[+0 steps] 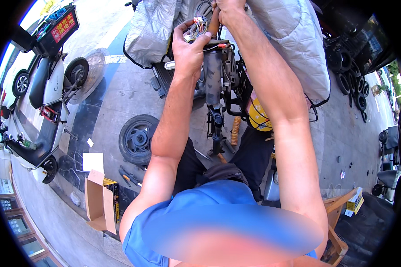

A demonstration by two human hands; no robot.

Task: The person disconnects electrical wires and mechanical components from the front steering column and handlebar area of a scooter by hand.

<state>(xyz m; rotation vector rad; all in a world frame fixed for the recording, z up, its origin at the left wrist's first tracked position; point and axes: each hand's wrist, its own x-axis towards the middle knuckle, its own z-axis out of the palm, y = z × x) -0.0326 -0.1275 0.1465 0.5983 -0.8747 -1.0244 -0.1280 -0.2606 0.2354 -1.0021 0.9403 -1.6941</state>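
My left hand (189, 51) is curled around a bundle of grey wires (199, 30) with small white and red connectors at its top. Just right of the wires stands a brown, tapered, rod-like part (214, 26). At the top edge my right hand (231, 11) is closed beside the upper end of that part; what its fingers hold is hidden. Below both hands is the stripped front of a scooter, with a dark scuffed frame tube (213, 75) pointing toward me. Quilted silver covers (289, 40) hang on both sides of it.
A loose wheel (138, 139) lies left of my legs, near hand tools (128, 177) and an open cardboard box (100, 202). An orange coil spring (235, 131) lies by the frame. A white scooter (49, 120) stands at left; several tyres (358, 84) are at far right.
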